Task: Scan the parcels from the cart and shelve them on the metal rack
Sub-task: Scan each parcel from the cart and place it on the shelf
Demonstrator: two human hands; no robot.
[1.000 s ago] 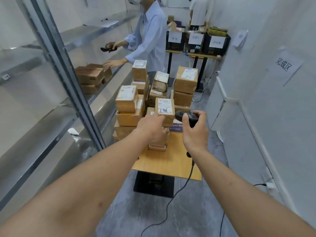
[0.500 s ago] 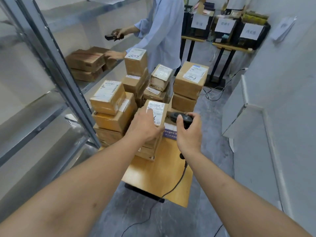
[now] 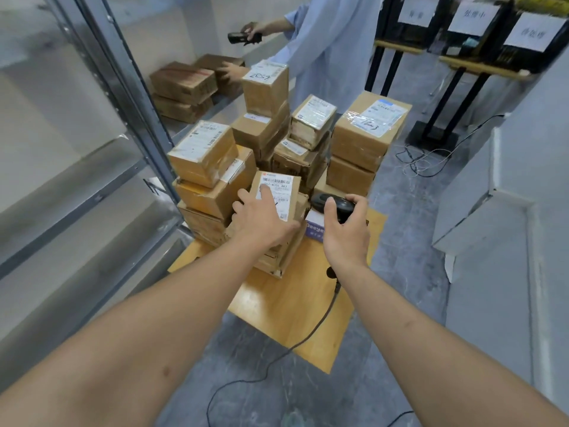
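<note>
Several brown cardboard parcels are stacked on the wooden cart (image 3: 292,300). My left hand (image 3: 261,220) holds a small labelled parcel (image 3: 284,188) on top of the near stack, fingers lying over its barcode label and thumb against its near side. My right hand (image 3: 346,235) grips a black corded scanner (image 3: 326,201) just right of that parcel, its head close to the label. The metal rack (image 3: 123,97) stands to the left, with a few parcels (image 3: 184,84) on its shelf further back.
Another person in a light blue shirt (image 3: 326,44) stands behind the cart, holding a scanner and touching a parcel on the rack. The scanner cable (image 3: 311,331) trails to the floor. White wall panels (image 3: 480,211) narrow the aisle on the right; labelled bins sit on stands behind.
The view has drawn closer and tilted down. My left hand keeps the small parcel, its label now turned more upward. My right hand still holds the scanner beside it.
</note>
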